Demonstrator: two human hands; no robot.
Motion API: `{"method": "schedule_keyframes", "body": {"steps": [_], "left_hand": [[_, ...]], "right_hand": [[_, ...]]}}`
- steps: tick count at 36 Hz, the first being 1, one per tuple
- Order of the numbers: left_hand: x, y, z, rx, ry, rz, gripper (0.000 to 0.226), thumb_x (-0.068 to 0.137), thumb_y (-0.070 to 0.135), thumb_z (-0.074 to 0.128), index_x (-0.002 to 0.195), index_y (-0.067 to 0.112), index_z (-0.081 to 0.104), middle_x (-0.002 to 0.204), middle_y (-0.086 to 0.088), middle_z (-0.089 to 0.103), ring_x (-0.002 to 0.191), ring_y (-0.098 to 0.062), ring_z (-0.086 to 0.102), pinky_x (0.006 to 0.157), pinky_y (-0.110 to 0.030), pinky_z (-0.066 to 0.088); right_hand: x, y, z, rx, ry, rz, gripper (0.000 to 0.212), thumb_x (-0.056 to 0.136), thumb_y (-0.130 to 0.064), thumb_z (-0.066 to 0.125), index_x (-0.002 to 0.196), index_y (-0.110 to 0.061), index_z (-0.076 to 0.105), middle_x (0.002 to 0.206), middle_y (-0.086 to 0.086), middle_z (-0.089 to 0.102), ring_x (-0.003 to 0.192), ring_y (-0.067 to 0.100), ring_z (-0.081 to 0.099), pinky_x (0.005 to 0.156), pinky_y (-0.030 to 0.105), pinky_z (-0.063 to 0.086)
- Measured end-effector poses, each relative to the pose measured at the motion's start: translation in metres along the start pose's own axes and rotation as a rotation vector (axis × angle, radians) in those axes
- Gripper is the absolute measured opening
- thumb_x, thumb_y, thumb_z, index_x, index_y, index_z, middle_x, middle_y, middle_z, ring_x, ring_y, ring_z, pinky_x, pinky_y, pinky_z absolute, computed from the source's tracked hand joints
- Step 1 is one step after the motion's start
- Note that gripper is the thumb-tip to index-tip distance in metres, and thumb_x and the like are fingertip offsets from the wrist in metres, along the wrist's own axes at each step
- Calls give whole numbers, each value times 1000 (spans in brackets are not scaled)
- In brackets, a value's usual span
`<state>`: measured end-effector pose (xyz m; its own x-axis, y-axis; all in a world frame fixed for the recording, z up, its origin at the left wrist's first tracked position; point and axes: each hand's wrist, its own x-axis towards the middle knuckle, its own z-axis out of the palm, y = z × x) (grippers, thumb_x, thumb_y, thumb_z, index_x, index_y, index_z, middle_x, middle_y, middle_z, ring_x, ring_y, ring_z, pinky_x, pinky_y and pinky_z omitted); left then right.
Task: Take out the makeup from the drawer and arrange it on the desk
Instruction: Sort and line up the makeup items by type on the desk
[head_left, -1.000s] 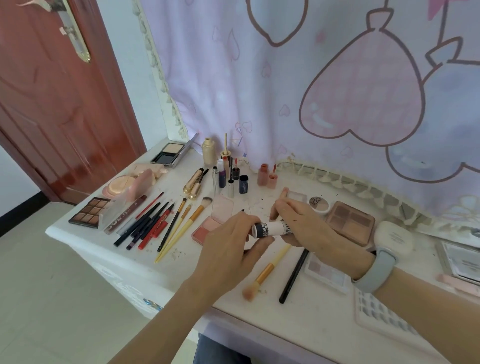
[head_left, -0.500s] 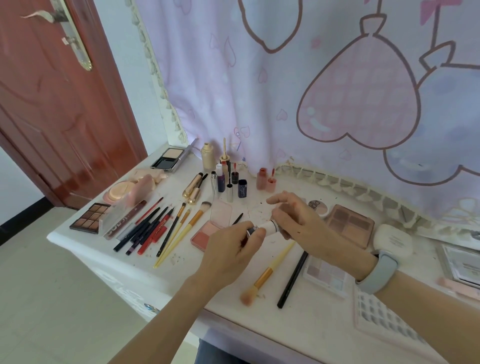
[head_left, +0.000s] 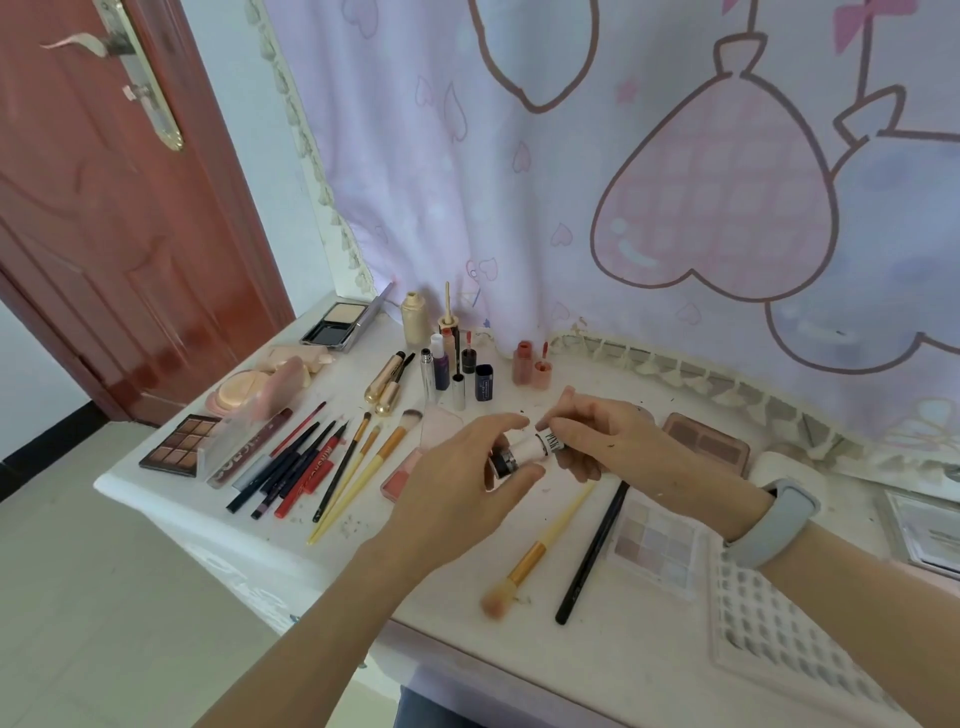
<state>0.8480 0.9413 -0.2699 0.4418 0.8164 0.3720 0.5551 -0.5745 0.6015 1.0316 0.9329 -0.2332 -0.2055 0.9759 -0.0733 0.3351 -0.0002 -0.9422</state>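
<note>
The small white plastic tube with a black cap (head_left: 524, 451) looks light, stiff and a little slick, best pinched at both ends: the left hand (head_left: 462, 488) fingers (head_left: 511, 480) curl around the cap, the right hand (head_left: 605, 441) fingers (head_left: 563, 434) pinch the printed end. It hangs between them above the white surface (head_left: 457, 582). Half a second ago the left fingers hid the cap; now it shows.

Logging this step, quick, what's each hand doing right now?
Left hand: pinches the black cap end of the small white tube.
Right hand: grips the tube's other end.
</note>
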Motion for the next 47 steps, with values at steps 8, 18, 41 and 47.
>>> {"method": "schedule_keyframes", "body": {"steps": [8, 18, 41, 47], "left_hand": [[22, -7, -29, 31, -224, -37, 26, 92, 49, 38, 96, 32, 57, 71, 18, 59, 67, 5, 56, 61, -12, 39], [47, -11, -41, -531, -75, -207, 2, 95, 20, 50, 95, 22, 51, 92, 12, 71, 82, -6, 68, 68, -15, 51], [85, -4, 65, -127, 357, -450, 21, 92, 22, 55, 106, 9, 64, 95, -2, 68, 81, -9, 55, 63, -7, 34], [84, -6, 72, -80, 334, -531, 21, 94, 18, 50, 105, 7, 64, 97, -8, 68, 91, -22, 61, 72, -25, 40]], "right_hand": [[-6, 1, -32, -551, 35, -273, 26, 95, -16, 49, 117, -25, 59, 95, -16, 59, 87, -3, 54, 77, 8, 38], [20, 29, -48, 30, 300, -91, 21, 101, -14, 32, 98, -10, 52, 73, 6, 66, 53, 5, 55, 46, 17, 41], [83, 68, -40, -388, 359, -136, 5, 87, -33, 59, 89, -30, 54, 78, -21, 58, 64, -4, 49, 57, 12, 36], [94, 73, -34, -545, 293, -105, 7, 85, -32, 60, 89, -27, 62, 90, -8, 66, 81, 8, 51, 68, 27, 41]]}}
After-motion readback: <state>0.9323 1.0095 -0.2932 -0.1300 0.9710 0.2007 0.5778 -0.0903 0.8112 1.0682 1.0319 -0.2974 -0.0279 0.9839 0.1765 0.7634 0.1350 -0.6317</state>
